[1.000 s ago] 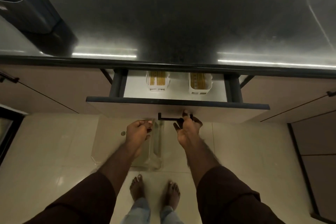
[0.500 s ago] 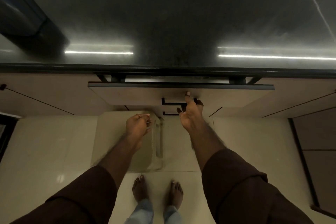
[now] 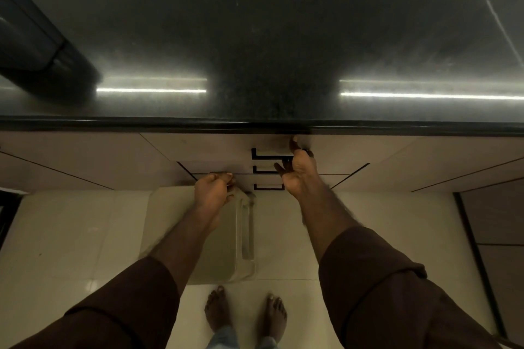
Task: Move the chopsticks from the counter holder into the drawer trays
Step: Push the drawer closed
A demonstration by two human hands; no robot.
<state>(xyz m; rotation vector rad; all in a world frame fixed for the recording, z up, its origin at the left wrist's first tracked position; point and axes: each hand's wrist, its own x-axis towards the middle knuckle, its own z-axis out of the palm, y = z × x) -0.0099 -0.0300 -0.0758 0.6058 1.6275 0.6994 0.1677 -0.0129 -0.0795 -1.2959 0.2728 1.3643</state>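
Under the counter edge, right hand (image 3: 297,173) presses straight fingers on the closed drawer (image 3: 215,147); left hand (image 3: 212,193) grip curled, contents unclear.

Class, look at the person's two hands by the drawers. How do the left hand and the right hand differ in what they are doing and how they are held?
The right hand reaches higher, its fingers straight against the top drawer front beside the handle; the left hand sits lower, fingers curled.
The left hand grips a clear container; the right hand holds nothing.
Both wear dark sleeves.
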